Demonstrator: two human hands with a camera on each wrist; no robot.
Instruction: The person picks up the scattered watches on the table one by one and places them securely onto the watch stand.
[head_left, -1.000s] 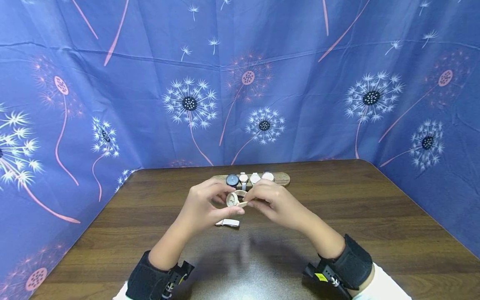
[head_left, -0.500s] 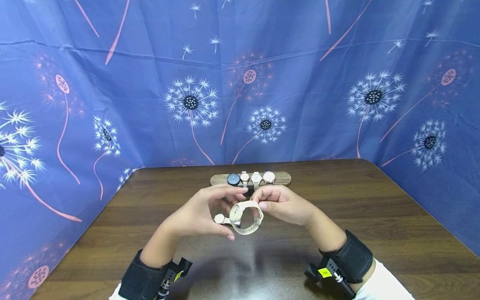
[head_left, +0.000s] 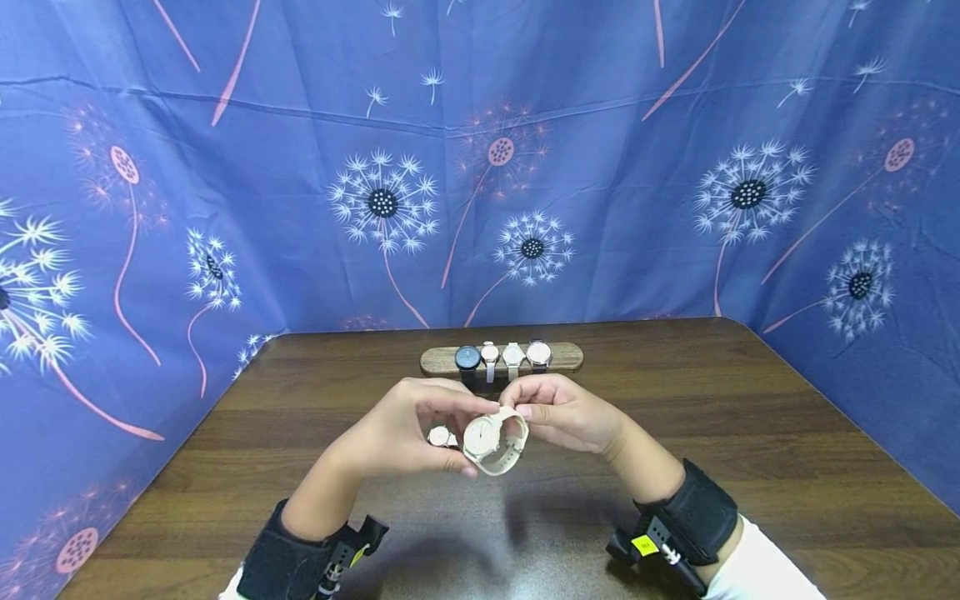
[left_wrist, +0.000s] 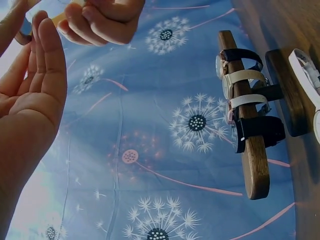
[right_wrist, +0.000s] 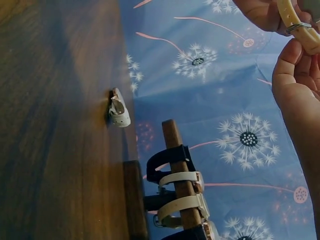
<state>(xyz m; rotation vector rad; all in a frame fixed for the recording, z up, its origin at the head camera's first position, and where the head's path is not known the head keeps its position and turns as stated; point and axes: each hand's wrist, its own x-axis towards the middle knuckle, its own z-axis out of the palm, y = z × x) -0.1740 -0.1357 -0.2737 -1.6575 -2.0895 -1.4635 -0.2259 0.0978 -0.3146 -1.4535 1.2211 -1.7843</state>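
Note:
A cream-white wristwatch [head_left: 482,437] is held up over the table, dial facing the head camera and strap buckled into a loop. My left hand [head_left: 408,425] pinches its case, index finger along the top and thumb below. With thumb and fingers my right hand [head_left: 562,412] grips the strap's upper part. The right wrist view shows the strap and its buckle [right_wrist: 299,26] close up between the hands; in the left wrist view the watch is mostly hidden by the fingers. A smaller white watch [head_left: 441,436] lies on the table behind my left thumb, partly covered.
A wooden watch stand [head_left: 437,361] stands near the table's back, carrying several watches, among them a dark one [head_left: 467,357] at its left end. The stand's bar rises above a wooden base [left_wrist: 285,95]. Blue dandelion-print cloth [head_left: 622,250] hangs behind the brown table [head_left: 720,400].
Both hands have drawn the watch nearer and lower, away from the stand. It has turned so its dial faces the head camera. The left fingers have closed in on its case since half a second ago.

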